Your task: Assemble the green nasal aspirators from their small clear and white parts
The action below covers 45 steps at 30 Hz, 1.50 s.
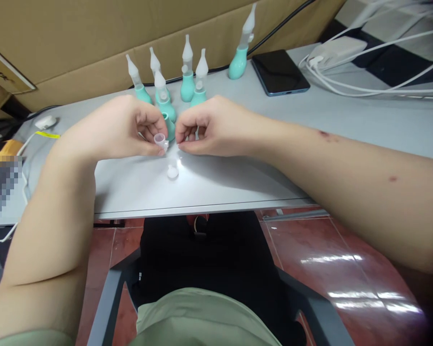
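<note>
My left hand (137, 129) pinches a small clear plastic cup (160, 140) with a short side spout, its round mouth facing up. Just right of the cup, my right hand (209, 129) has thumb and fingertips pressed together; whatever they hold is too small to tell. An open-topped teal rubber bulb (169, 128) stands between the hands, partly covered by the left fingers. In front of them a small round translucent piece (172, 172) lies on the grey table (231, 185). Behind my hands stand several assembled nasal aspirators (187, 86), with teal bulbs, clear middles and pointed white tips.
One more nasal aspirator (238, 62) stands further back right, beside a dark phone (279, 72). White cables and a charger (341, 50) lie at the back right. A cardboard wall (94, 43) closes off the rear. A white plug (46, 122) lies at left.
</note>
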Motion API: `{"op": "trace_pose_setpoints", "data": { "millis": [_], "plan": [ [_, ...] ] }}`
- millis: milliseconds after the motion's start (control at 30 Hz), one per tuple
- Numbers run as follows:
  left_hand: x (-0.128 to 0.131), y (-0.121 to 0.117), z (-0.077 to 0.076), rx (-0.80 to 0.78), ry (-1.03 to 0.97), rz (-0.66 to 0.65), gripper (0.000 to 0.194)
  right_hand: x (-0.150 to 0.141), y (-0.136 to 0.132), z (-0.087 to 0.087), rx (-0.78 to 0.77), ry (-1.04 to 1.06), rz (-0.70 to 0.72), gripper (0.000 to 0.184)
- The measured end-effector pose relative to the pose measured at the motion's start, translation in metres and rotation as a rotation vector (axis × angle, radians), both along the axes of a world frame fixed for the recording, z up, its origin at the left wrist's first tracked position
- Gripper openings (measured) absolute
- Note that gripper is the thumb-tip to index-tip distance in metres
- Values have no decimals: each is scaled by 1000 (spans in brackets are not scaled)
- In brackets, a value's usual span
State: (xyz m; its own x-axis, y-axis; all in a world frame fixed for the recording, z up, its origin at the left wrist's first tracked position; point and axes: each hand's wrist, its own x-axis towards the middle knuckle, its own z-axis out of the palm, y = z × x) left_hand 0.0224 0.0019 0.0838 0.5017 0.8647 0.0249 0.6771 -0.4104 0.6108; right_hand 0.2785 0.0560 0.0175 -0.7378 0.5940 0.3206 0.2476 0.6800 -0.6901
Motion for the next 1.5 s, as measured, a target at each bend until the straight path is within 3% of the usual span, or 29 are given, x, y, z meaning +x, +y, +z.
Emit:
{"op": "trace_pose_setpoints", "data": {
  "millis": [100,200,367,533,667,767,900,1033,1133,1200,1300,1433,1500],
  "plan": [
    [-12,9,3,38,138,-20,24,-2,-3,2,69,-101,-27,21],
    [-12,12,2,59,183,-33,17,-4,-4,4,115,-200,-36,21],
    [-8,15,-4,62,257,-54,21,-6,-3,1,217,-284,-19,19],
    [-6,11,-4,59,273,-18,19,3,0,3,211,-216,-3,16],
    [-10,11,3,13,288,-33,29,11,1,4,197,-22,30,10],
    [-15,14,12,-21,339,-22,33,12,1,1,195,52,158,17],
    [-16,12,19,-57,366,6,33,9,-2,-6,242,34,298,26],
    [-14,4,22,-24,379,-5,30,6,-4,-12,246,-18,314,28],
    [-13,1,24,-9,360,20,44,4,-4,-16,235,-18,328,26],
    [-14,1,25,10,327,48,51,2,-4,-17,225,-7,335,25],
    [-17,0,19,52,205,37,44,-1,-7,-12,159,35,341,21],
    [-20,5,-4,212,-193,-125,32,1,-11,5,-129,142,224,4],
    [-20,10,-16,279,-351,-237,34,3,-8,12,-301,179,131,8]
  ]
}}
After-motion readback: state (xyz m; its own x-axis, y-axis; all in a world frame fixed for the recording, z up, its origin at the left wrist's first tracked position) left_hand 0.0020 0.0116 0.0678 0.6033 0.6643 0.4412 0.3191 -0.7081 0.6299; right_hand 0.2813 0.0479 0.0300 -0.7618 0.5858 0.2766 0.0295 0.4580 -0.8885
